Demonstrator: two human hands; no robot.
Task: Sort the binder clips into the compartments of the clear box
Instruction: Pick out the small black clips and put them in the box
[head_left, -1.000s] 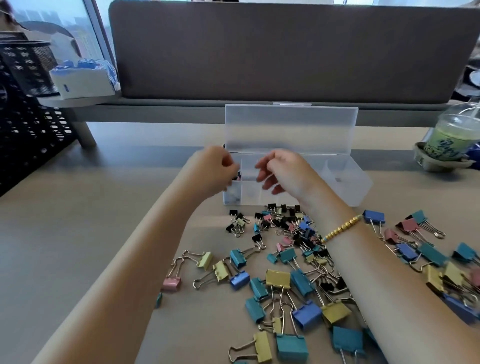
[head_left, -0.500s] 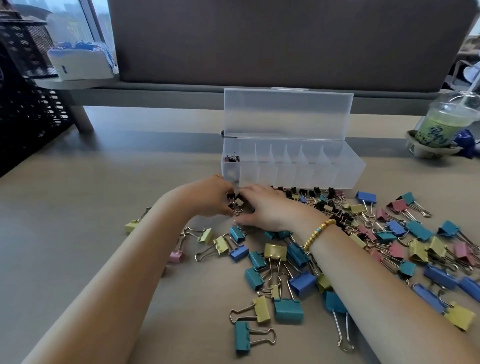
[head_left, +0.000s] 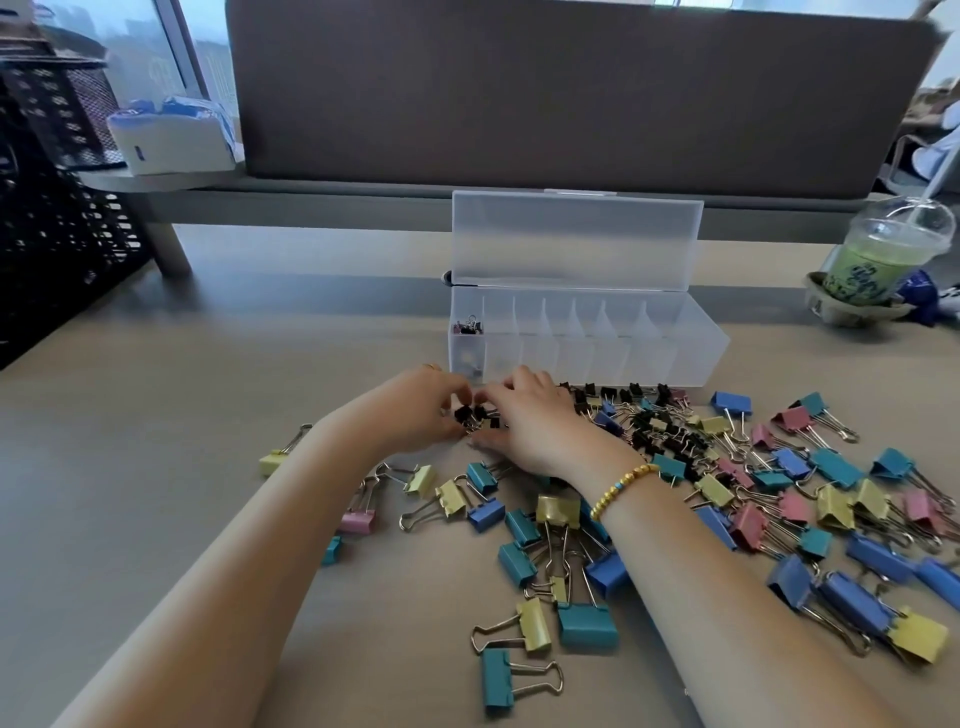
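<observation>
While both hands work at the pile: small black clips (head_left: 475, 414) lie between them, just near of the box's left end
Clear box (head_left: 675, 358): lid (head_left: 576, 241) upright at the far side; row of compartments; leftmost holds a few small clips (head_left: 469, 326), black and pink; the others look bare
Left hand (head_left: 415, 408): fingers curled, tips pinching at the black clips
Right hand (head_left: 535, 421): fingers bent, tips on the same clips; bead bracelet (head_left: 621, 488) at the wrist
Loose binder clips (head_left: 753, 488): blue, teal, yellow, pink, black; spread near and right of the box on the table (head_left: 156, 415)
Far right: lidded cup (head_left: 878, 260) of green drink with a straw
Far left: black mesh basket (head_left: 47, 218); white box (head_left: 166, 143)
</observation>
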